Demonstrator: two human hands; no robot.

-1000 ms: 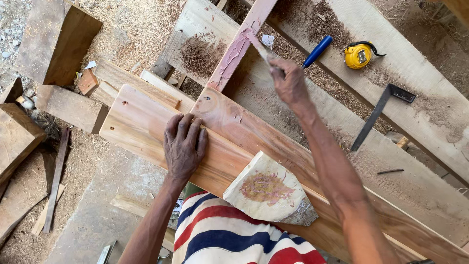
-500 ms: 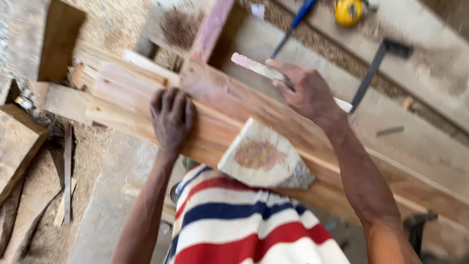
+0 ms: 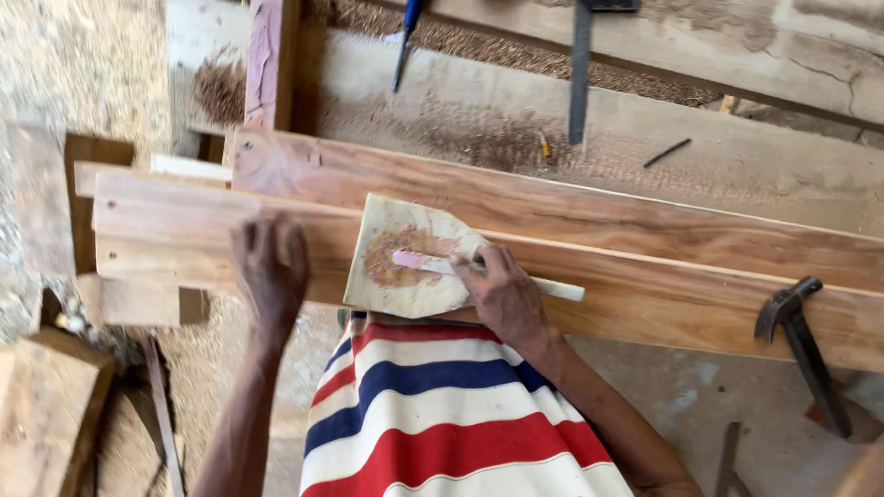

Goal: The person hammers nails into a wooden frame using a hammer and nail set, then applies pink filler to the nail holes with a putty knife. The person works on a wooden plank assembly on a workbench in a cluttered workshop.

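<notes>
My left hand [image 3: 270,267] lies flat, fingers spread, on the near edge of a long reddish wooden plank [image 3: 645,267] that runs across the view. My right hand [image 3: 502,293] holds a thin pale wooden stick [image 3: 433,264]; its tip rests in a brownish smear on a pale flat board piece [image 3: 405,258] lying on the plank's near edge. The stick's other end pokes out to the right of my hand. My striped red, white and blue shirt fills the bottom centre.
A hammer [image 3: 801,340] hangs over the plank's near edge at right. Farther back, a blue-handled tool [image 3: 407,37], a metal square [image 3: 578,74] and a dark nail [image 3: 667,153] lie on sawdust-covered boards [image 3: 479,101]. Wood offcuts [image 3: 46,414] sit at lower left.
My right hand has come back from the far boards with the stick and brought its tip down onto the smeared board piece. My left hand has slid slightly toward the plank's near edge.
</notes>
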